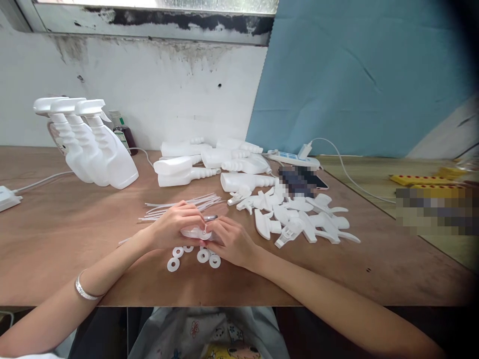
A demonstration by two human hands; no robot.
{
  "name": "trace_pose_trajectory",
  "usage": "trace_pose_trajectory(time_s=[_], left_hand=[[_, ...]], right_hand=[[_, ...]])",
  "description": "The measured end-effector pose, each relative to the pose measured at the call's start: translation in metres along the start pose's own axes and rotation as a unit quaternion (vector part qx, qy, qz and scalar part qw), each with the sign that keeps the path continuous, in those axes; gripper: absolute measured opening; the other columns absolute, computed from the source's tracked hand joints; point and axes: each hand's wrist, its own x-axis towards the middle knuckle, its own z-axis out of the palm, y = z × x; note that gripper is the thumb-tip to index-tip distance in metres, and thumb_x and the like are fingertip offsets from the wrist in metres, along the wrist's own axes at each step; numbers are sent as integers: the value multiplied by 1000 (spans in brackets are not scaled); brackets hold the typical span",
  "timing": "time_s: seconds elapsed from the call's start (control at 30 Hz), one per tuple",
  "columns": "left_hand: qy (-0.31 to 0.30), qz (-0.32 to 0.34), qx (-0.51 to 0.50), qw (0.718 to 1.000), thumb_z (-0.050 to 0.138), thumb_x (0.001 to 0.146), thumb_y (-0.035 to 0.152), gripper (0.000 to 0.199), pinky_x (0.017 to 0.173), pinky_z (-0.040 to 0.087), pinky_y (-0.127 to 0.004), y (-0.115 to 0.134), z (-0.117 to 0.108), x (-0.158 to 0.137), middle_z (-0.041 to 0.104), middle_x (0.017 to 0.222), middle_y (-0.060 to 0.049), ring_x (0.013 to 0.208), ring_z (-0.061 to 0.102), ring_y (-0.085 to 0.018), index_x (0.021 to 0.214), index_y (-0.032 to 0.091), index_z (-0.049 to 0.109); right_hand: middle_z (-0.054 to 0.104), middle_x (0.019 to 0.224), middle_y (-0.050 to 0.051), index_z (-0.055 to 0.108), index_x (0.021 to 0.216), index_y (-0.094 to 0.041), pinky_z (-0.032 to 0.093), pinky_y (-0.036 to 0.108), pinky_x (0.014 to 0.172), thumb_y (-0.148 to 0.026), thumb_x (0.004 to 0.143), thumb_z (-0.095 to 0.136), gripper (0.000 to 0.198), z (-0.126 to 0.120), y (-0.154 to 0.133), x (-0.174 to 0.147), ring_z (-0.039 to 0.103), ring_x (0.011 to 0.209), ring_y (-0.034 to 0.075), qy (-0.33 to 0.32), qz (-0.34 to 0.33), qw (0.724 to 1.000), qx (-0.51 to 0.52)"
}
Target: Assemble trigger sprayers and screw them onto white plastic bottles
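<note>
Low over the table, my left hand [174, 227] is closed round a white spray trigger head [192, 232], partly hidden by the fingers. My right hand [234, 240] meets it from the other side, its fingers pinched at the head's end; anything small between them is hidden. A small shiny metal piece [210, 218] shows just beyond my fingertips. Several flat white ring washers [172, 264] lie on the table below my hands. Thin white dip tubes [157, 212] are spread behind my left hand. Right of my hands is a pile of white spray trigger heads [292, 214].
White bottles [179, 172] lie on their sides towards the wall. Three spray bottles with heads fitted [99, 144] stand at the left, near a dark bottle [125, 134]. A power strip [294, 158] with a cable and a phone [314, 178] lie at the back right.
</note>
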Motion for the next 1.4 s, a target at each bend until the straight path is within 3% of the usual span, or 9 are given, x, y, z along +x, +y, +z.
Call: trace_pose_trajectory(time_s=[0.2,0.8,1.07,1.4], left_hand=[[17,20,4,1000,61,75,39,23,73,34,-27,-2,1,-2,63,81,-2,76,54,-14,72,17,57],[12,34,38,999,56,81,31,17,69,33,-27,-5,4,-2,61,82,-4,74,51,-14,73,17,58],[47,13,11,999,59,78,33,16,67,33,-26,-4,8,-3,60,78,-2,70,51,-12,71,18,61],[55,9,17,998,52,82,35,22,68,35,-26,-7,10,-3,62,79,-3,72,53,-13,74,19,65]], right_hand=[[65,83,3,53,86,-19,47,26,66,-23,82,53,5,-4,1,2,57,74,15,-25,-27,999,-2],[61,72,2,53,79,-18,43,22,60,-19,83,49,6,-2,6,3,54,67,13,-32,-17,999,-3],[61,81,4,54,83,-18,43,23,64,-21,85,46,8,-1,8,1,55,73,14,-37,-28,999,-13],[59,80,3,55,85,-19,44,23,65,-17,85,45,11,0,8,1,54,71,13,-50,14,998,20]])
